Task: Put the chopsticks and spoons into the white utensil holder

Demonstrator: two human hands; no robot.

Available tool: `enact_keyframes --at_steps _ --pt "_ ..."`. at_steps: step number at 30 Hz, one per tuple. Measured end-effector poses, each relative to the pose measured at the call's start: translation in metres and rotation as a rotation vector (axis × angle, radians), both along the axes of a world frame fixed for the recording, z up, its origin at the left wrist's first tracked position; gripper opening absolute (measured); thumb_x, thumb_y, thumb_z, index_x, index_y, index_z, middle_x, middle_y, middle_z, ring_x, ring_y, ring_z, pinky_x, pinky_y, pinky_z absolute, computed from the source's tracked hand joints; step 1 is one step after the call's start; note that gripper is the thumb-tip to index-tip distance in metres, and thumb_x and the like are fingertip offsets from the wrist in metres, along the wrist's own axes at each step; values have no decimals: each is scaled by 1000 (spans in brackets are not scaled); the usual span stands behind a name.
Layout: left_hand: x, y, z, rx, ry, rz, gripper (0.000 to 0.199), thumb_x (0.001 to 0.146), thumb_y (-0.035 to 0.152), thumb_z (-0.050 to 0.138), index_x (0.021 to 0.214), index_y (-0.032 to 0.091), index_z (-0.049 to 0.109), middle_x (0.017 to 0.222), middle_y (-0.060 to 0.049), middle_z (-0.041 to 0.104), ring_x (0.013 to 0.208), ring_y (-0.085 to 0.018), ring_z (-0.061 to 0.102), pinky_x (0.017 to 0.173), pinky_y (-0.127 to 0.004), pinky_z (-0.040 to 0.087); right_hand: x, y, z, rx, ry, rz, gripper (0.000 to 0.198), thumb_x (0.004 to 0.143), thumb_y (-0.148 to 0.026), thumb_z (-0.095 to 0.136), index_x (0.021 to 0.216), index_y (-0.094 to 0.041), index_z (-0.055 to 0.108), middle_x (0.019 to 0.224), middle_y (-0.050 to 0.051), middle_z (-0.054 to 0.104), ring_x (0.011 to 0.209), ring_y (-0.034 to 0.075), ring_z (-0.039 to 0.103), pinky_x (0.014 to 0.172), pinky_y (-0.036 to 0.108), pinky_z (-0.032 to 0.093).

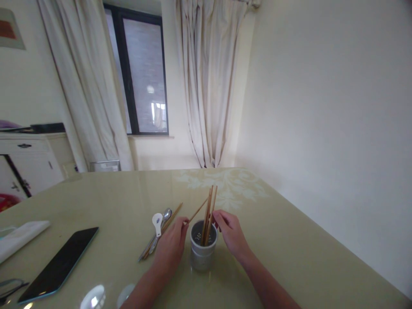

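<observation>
Indoors, a glossy green table (305,270) spreads out around the metal cup (204,257); its pale leaf pattern lies beyond the cup. Farther past the cup hang cream curtains (212,77) and, beside them, a dark-framed window (146,77). A bare wall (328,107) rises to the cup's right; a white cabinet (32,154) stands far to its left.

Upright on the table, the cup holds several chopsticks (208,214), leaning slightly right, with pale dots showing inside. Just left of the cup, the left hand (172,240) pinches a single chopstick (197,210), which slants up over the rim. At the cup's right, the right hand (228,229) has its fingers drawn together by the standing chopsticks; I cannot tell whether they pinch one. Left of the cup lie a white spoon (157,221), a metal spoon (167,213) and loose chopsticks (175,213).
</observation>
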State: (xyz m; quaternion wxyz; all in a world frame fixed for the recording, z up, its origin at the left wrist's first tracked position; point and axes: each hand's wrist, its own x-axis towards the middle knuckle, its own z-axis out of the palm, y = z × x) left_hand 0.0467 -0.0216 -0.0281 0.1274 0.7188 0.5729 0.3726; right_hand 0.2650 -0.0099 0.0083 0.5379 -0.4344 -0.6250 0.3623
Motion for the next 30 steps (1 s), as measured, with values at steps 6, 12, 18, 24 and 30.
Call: enact_keyframes --at_steps 6,12,18,24,30 --pt "7 -6 6 7 -159 -207 35 106 37 40 120 23 69 117 -12 77 110 -26 74 96 -41 59 -8 10 -17 -135 134 91 59 88 -76 67 77 -19 76 68 1 66 66 19 58 60 28 44" --pt "9 -10 11 25 -163 -229 32 102 33 46 118 25 73 114 -11 76 106 -25 73 95 -39 60 -11 12 -23 -199 207 124 56 80 -73 78 81 -18 76 75 3 72 73 22 65 68 30 51" --pt "9 -9 8 33 -133 -284 31 100 28 51 119 25 75 118 -12 75 108 -25 72 96 -38 59 -13 12 -23 -194 226 114 51 81 -68 80 86 -17 76 80 4 75 75 22 68 70 31 52" --pt "7 -6 11 167 -241 -243 29 105 33 48 103 23 76 104 -10 76 101 -24 71 93 -36 57 12 16 -1 9 372 -207 51 84 -71 76 91 -20 72 89 8 76 74 21 69 60 29 50" --pt "11 -10 10 28 -377 -288 32 105 41 48 103 22 73 95 -7 78 89 -22 71 82 -32 57 56 17 22 197 640 -372 42 87 -63 78 101 -23 73 84 3 74 71 17 65 69 31 53"
